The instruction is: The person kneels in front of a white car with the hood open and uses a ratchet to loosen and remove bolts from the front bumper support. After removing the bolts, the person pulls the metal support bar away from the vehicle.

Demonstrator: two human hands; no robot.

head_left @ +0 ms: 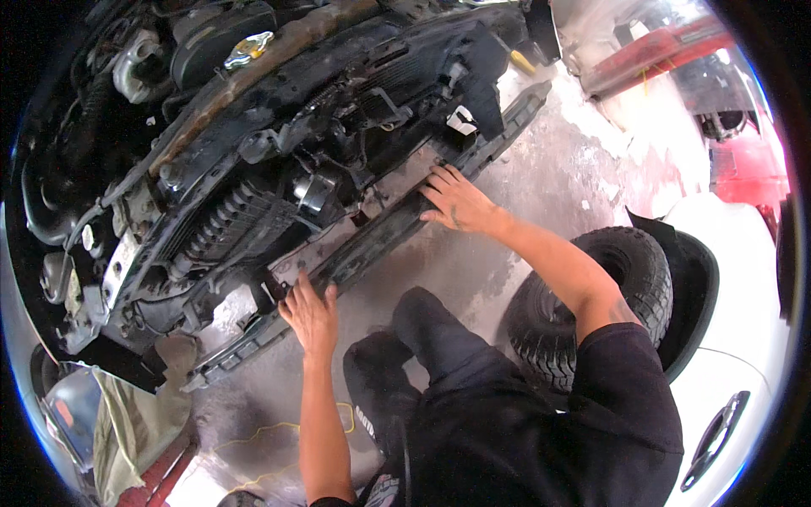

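A long black bumper bar (372,241) runs diagonally along the front of a vehicle with its front end stripped. My left hand (312,321) grips the bar toward its lower-left part, the fingers over the far edge and the thumb apart from them. Farther up and to the right, my right hand (460,203) holds the same bar, its fingers hooked over the top and the thumb on the near side. Fingertips of both hands are partly hidden behind the bar. Just beyond lie the radiator area and a dark finned cooler (224,224).
A knobbly tyre (625,262) lies right of me beside a white car body (735,287). A yellow-handled tool (522,62) rests at the far right end. Olive cloth (127,431) hangs at lower left. A yellow cord (262,429) trails over the floor.
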